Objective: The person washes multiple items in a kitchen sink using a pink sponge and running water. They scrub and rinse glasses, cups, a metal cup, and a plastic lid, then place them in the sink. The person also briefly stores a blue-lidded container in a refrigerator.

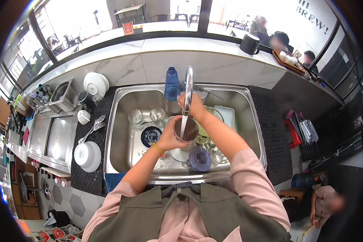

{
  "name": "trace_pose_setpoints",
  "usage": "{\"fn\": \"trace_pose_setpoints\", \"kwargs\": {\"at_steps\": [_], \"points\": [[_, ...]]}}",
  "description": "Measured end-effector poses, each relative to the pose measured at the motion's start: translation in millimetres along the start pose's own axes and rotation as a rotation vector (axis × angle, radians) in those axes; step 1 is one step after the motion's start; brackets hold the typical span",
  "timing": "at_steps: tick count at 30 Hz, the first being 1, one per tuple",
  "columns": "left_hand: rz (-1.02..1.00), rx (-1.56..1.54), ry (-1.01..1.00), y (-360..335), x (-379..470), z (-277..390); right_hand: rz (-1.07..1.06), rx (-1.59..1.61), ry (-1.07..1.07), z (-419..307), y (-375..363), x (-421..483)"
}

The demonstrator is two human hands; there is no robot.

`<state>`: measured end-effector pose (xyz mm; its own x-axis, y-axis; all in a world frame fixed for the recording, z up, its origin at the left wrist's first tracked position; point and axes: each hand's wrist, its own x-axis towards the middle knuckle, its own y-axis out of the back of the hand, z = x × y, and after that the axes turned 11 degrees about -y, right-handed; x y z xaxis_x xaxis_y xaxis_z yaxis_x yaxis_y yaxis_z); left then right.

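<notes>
My left hand (171, 136) grips a brown-tinted cup (186, 129) and tilts its mouth up under the chrome faucet (188, 90). Water runs from the spout into it. Behind the faucet's neck, my right hand (192, 103) reaches to the faucet's base; the spout hides part of its fingers, so its hold is unclear. Two clear glasses (157, 115) stand in the steel sink (127, 165) left of the cup, near a black drain strainer (151, 136). Under my right forearm are a large glass bowl (204, 137), a white rectangular dish (227, 116) and a purplish lid (200, 158).
A blue bottle (171, 86) stands at the sink's back rim beside a bottle brush (208, 90). On the left black mat (78, 130) rest white bowls (86, 155), a white cup (84, 117), a spoon and fork (92, 128). A black mug (249, 44) sits on the ledge.
</notes>
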<state>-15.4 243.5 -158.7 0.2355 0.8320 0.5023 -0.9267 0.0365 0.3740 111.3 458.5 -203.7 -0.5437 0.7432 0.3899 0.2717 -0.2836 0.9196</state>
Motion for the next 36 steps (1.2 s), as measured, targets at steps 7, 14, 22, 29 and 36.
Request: {"fn": "trace_pose_setpoints", "kwargs": {"at_steps": [7,14,22,29,36], "points": [[-0.081,0.027,0.169,29,-25,-2,0.024,0.411,-0.243,-2,69,4],[-0.049,-0.816,1.012,19,-50,-44,0.214,0.683,-0.363,-14,101,-36],[0.077,-1.105,1.063,16,-56,-59,-0.091,1.133,-0.583,-8,142,-107],[-0.022,-1.262,0.908,27,-46,-34,-0.256,1.008,-0.441,-52,125,-117],[-0.115,-1.343,0.876,57,-40,19,-1.102,2.103,-0.425,-70,74,-137]]}}
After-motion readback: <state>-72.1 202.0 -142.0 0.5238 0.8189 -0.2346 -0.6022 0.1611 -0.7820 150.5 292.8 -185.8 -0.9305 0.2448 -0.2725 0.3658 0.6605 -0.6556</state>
